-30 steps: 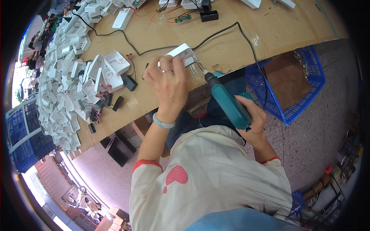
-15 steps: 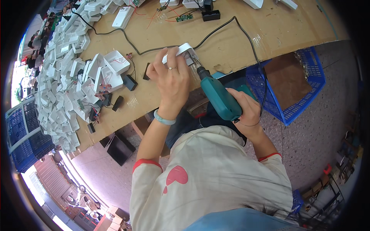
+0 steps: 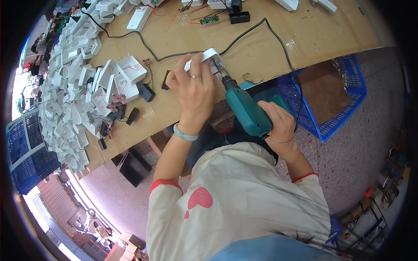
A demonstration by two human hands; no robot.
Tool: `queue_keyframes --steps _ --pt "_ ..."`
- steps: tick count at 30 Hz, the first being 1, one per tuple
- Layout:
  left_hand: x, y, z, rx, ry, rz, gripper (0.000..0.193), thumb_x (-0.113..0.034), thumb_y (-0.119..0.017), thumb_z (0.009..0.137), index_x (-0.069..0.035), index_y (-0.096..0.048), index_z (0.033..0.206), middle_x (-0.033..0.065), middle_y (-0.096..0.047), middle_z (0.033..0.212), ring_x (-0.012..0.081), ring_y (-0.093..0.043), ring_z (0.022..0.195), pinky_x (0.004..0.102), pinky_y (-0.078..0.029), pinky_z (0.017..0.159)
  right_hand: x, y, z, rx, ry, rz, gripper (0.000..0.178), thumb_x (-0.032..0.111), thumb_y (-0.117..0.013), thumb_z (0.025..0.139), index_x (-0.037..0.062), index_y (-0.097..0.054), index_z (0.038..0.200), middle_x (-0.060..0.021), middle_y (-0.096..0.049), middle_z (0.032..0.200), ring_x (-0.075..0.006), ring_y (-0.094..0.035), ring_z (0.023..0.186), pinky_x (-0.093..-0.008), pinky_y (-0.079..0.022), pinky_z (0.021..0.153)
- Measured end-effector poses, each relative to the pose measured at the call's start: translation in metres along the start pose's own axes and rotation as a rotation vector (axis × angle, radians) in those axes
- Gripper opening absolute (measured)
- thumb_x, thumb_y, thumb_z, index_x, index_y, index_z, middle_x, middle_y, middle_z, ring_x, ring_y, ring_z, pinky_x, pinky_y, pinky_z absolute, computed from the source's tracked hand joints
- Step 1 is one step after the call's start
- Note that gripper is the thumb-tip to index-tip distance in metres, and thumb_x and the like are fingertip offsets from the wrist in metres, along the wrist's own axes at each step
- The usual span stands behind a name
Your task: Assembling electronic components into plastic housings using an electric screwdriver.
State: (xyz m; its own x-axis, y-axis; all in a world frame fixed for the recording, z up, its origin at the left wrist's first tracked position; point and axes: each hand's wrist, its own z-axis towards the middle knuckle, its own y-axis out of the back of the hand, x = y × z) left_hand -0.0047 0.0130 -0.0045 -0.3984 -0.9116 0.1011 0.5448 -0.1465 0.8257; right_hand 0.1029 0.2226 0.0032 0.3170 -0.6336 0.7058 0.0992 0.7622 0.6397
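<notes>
My left hand (image 3: 193, 93) is curled around a small white plastic case (image 3: 212, 54) near the table's front edge, steadying it with the open side toward me. In my right hand (image 3: 281, 126) is a teal corded power tool (image 3: 248, 109), which looks like an electric screwdriver. Its black nose and thin metal tip point into the case; the exact contact spot is too small to make out. My left fingers hide part of the case. A black block (image 3: 166, 80) lies just left of my left hand.
A large heap of white cases (image 3: 65, 108) covers the table's left side. Wired cases and black blocks (image 3: 146, 92) lie nearer. A black cable (image 3: 244, 34) crosses the cardboard-covered tabletop (image 3: 322, 26). At the right stands a blue crate (image 3: 359, 82); a green circuit board (image 3: 209, 20) lies farther back.
Almost nothing differs. My right fingers have shifted slightly on the teal tool, and the view has moved a touch; the case and tool stay in place.
</notes>
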Motion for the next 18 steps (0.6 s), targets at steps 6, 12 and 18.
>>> queue_keyframes --steps 6,12,18 --pt "-0.0004 0.0019 0.0002 0.021 0.003 0.007 0.015 -0.009 -0.07 0.085 -0.001 -0.071 0.098 0.0032 -0.063 0.125 0.0271 -0.053 0.123 0.0462 -0.035 0.096 0.0022 0.001 0.0022 0.021 0.012 -0.016 0.046 0.015 -0.079 0.077 0.002 -0.064 0.118 -0.0165 -0.064 0.089 -0.0369 -0.064 0.077 -0.0419 -0.051 0.068" --pt "-0.0009 0.0006 0.0006 0.015 0.008 0.006 0.015 -0.009 -0.07 0.085 -0.001 -0.071 0.098 0.0032 -0.064 0.124 0.0266 -0.053 0.123 0.0464 -0.035 0.095 -0.003 -0.0011 -0.0006 0.011 0.034 -0.04 0.045 0.016 -0.077 0.078 0.0015 -0.064 0.118 -0.0165 -0.063 0.088 -0.0371 -0.064 0.076 -0.0425 -0.051 0.067" --pt "-0.0001 -0.0004 -0.0004 0.003 0.006 0.003 0.015 -0.007 -0.07 0.083 0.0 -0.07 0.096 0.0033 -0.064 0.124 0.0267 -0.053 0.122 0.0466 -0.035 0.095 0.0001 0.0014 -0.0012 0.015 0.024 -0.027 0.044 0.017 -0.077 0.079 0.001 -0.063 0.118 -0.0166 -0.063 0.089 -0.0371 -0.064 0.076 -0.0423 -0.051 0.067"
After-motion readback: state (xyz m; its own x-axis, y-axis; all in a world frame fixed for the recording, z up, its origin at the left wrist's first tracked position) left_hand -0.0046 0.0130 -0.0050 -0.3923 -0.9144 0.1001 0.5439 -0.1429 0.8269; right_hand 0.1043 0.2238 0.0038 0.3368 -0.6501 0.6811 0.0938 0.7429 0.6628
